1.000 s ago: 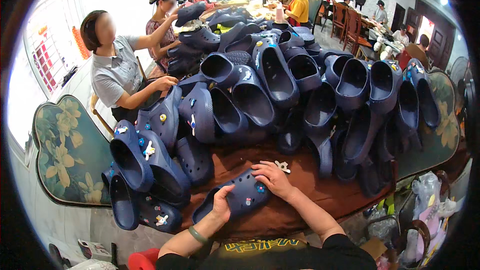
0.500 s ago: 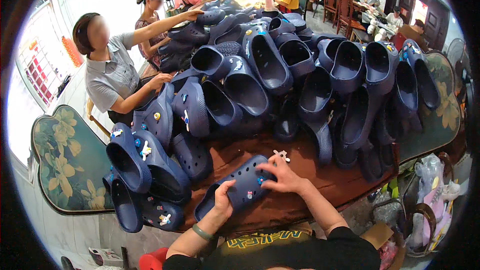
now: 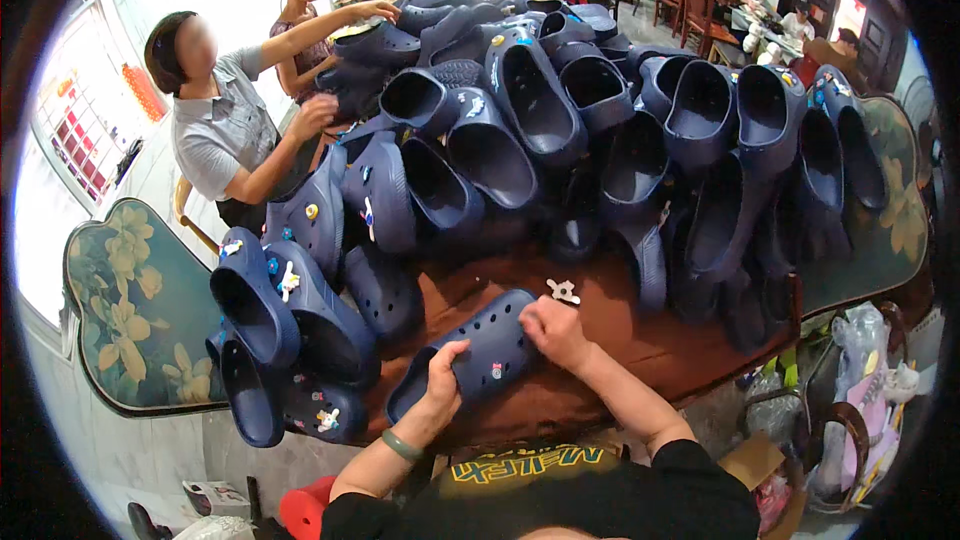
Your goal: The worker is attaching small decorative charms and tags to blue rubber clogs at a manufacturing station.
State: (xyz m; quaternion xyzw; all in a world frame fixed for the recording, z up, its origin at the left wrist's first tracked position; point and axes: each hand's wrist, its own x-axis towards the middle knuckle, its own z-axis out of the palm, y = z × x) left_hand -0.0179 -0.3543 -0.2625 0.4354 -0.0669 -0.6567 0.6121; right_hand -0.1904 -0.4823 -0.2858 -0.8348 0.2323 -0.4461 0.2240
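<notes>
A dark blue clog point(image 3: 485, 325) with round holes lies tilted on the brown cloth in front of me, its toe to the upper right. My left hand point(image 3: 442, 382) grips its near left side, with the thumb on top. A small pink and white charm point(image 3: 497, 371) sits in one of its holes. My right hand point(image 3: 558, 332) is closed at the clog's toe side, fingers curled; whatever is between them is hidden. Just beyond that hand, a white flower-shaped charm point(image 3: 563, 291) rests on the cloth.
A large heap of blue clogs point(image 3: 515, 130) covers the table beyond. More clogs with charms point(image 3: 300, 330) are stacked at the left. Floral chair backs point(image 3: 140, 310) flank the table. Someone in a grey shirt point(image 3: 215, 130) reaches over the heap. Plastic bags point(image 3: 860, 390) are at the lower right.
My right hand has gone from spread fingers over a blue charm to a closed grip at the toe side; that charm no longer shows. The co-worker's nearer hand has lifted off the clogs.
</notes>
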